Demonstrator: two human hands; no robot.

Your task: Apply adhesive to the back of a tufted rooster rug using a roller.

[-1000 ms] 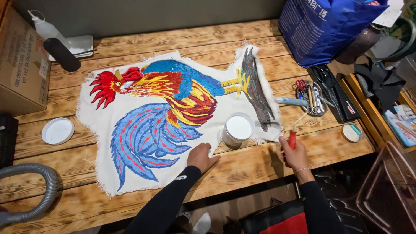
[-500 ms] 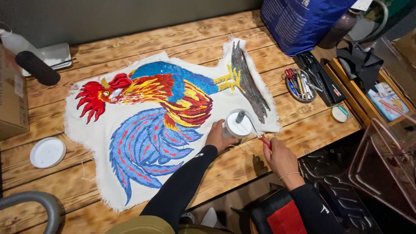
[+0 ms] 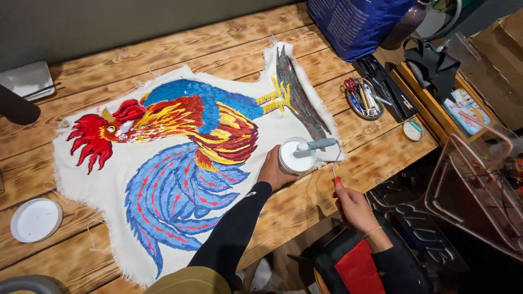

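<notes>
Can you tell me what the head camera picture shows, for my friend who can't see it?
A person's left hand steadies a white tub on a wooden table, while the right hand rests a small paint roller across the tub's top. Beside them lies a white cloth bearing a colourful rooster in red, blue and yellow.
</notes>
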